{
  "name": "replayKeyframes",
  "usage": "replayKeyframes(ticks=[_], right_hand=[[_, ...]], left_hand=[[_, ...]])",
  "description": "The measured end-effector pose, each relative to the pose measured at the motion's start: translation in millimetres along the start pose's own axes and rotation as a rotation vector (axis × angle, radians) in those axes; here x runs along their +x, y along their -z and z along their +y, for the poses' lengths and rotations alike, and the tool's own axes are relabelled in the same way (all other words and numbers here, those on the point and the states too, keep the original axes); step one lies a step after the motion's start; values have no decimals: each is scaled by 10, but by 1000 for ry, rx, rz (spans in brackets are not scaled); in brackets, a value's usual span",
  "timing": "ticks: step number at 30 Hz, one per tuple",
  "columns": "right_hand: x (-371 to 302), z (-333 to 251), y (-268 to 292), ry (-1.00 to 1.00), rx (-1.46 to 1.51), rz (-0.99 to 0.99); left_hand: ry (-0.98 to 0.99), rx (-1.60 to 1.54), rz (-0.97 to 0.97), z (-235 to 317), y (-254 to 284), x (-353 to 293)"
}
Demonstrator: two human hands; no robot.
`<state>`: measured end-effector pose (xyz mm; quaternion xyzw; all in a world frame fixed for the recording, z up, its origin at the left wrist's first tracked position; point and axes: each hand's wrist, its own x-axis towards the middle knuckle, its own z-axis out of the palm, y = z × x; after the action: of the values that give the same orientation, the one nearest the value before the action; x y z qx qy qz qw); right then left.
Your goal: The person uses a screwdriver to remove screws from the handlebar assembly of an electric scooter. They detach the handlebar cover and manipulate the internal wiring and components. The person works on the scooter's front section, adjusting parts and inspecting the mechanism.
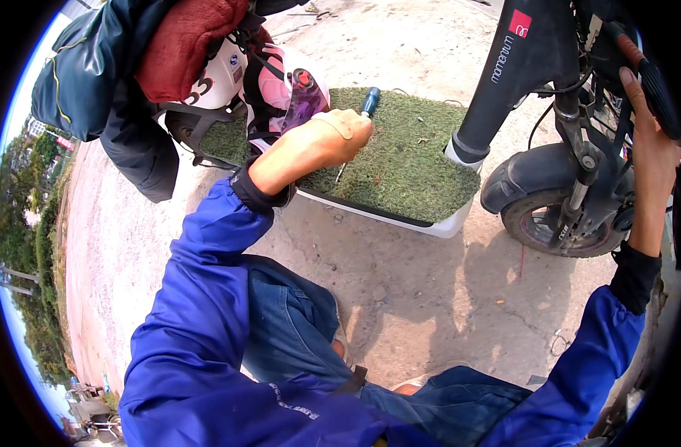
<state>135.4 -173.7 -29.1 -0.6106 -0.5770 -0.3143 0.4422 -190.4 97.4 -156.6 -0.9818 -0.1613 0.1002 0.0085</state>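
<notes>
Two bare hands are in view: the left hand (333, 140) has its fingers closed around one slim tool with a blue handle and a thin metal shaft (371, 98), slanting over the single green artificial-turf mat (415, 156) on the white-edged footboard of one black scooter (520, 71). The handle sticks out above the fist and the shaft below it; whether the tip touches the turf cannot be told. The right hand (651, 153) is at one black handlebar grip (659, 104), thumb extended along it; how tightly the other fingers close cannot be told. One black-fendered front wheel (530, 229) shows. Just beyond the left wrist, one purplish bottle with a red top (304, 100) crowds the mat's left end, with a white-and-pink rounded shell (221, 74), one dark red cloth (188, 48) and dark padded clothing (94, 67) beside it. The left hand hides the tool's middle and part of the turf.
</notes>
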Motion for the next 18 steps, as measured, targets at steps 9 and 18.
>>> replayKeyframes(ticks=[9, 18], right_hand=[[-107, 174, 120, -113, -391, -74], [-159, 307, 151, -107, -447, -34]], left_hand=[[25, 130, 345, 52, -440, -694], [-201, -314, 344, 216, -841, -533]])
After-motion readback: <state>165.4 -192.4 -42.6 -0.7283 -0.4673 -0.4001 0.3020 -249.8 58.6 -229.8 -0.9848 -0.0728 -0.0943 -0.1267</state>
